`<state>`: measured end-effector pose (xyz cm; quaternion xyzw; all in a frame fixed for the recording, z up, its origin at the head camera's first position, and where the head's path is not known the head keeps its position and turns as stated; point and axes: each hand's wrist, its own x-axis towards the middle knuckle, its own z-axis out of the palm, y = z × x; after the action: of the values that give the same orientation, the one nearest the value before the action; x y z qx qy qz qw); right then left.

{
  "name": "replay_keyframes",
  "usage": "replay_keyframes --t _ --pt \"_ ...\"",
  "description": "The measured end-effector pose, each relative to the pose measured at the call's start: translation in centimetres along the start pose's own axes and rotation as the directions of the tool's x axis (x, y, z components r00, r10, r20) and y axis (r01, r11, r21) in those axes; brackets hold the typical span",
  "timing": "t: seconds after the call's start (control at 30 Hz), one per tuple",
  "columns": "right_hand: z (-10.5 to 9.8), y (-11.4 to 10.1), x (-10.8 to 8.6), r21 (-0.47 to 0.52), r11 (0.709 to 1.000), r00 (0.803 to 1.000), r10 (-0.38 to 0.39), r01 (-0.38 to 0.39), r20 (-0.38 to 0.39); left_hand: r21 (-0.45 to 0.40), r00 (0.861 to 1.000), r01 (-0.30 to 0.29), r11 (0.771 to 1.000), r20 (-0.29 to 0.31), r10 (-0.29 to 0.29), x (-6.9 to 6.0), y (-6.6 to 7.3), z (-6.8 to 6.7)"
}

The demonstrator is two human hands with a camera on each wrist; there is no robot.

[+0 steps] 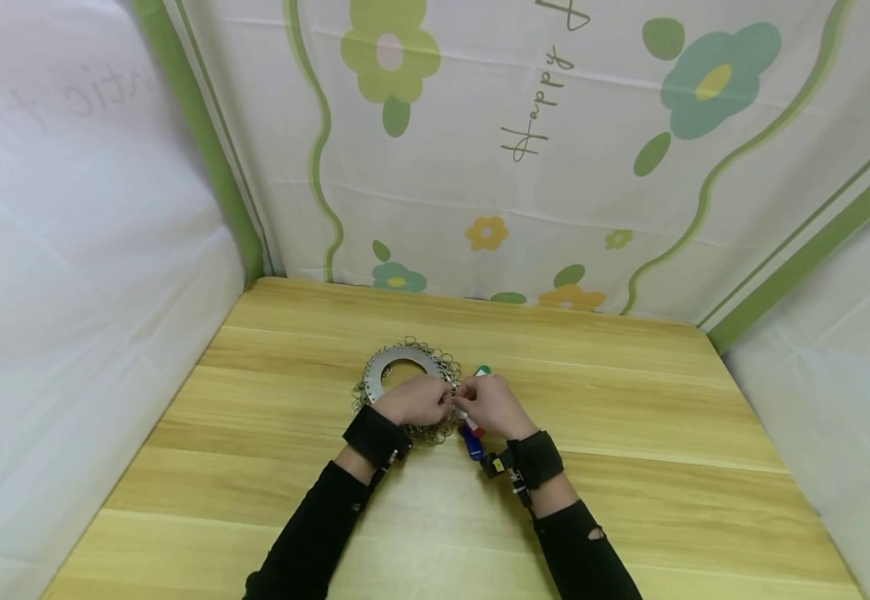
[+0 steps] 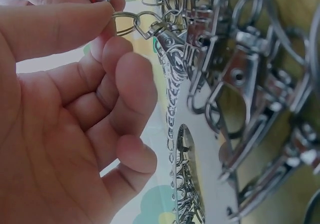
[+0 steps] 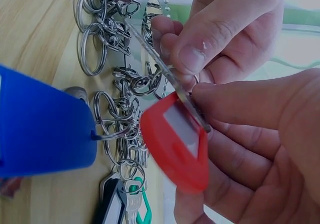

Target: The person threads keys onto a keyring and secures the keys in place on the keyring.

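Note:
A flat metal ring plate [image 1: 378,371] lies on the table, its edge crowded with swivel clasps [image 2: 240,77] and split rings [image 3: 92,49]. My left hand [image 1: 423,400] pinches a split ring [image 2: 125,17] between thumb and index finger; that ring hangs from a clasp on the plate. Close against it, my right hand [image 1: 495,407] pinches a key [image 3: 182,92] with a red key tag [image 3: 175,146]. In the right wrist view the fingertips of both hands meet at the key's head. Whether the key is on the split ring is hidden by the fingers.
A blue key tag [image 3: 47,124] lies beside the plate, near my right hand. A black tag [image 3: 111,201], another key [image 3: 132,204] and a green tag [image 3: 146,209] sit farther along. White fabric walls [image 1: 480,183] enclose the wooden table [image 1: 630,400].

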<state>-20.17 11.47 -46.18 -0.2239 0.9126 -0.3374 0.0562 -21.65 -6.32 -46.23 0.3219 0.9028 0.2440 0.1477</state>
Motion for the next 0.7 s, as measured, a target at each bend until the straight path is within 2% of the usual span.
replay_keyframes --t 0.7 --pt "0.07 0.10 0.06 0.006 0.999 0.999 -0.039 0.039 0.004 0.011 1.000 0.018 1.000 0.001 -0.018 -0.24 0.38 -0.16"
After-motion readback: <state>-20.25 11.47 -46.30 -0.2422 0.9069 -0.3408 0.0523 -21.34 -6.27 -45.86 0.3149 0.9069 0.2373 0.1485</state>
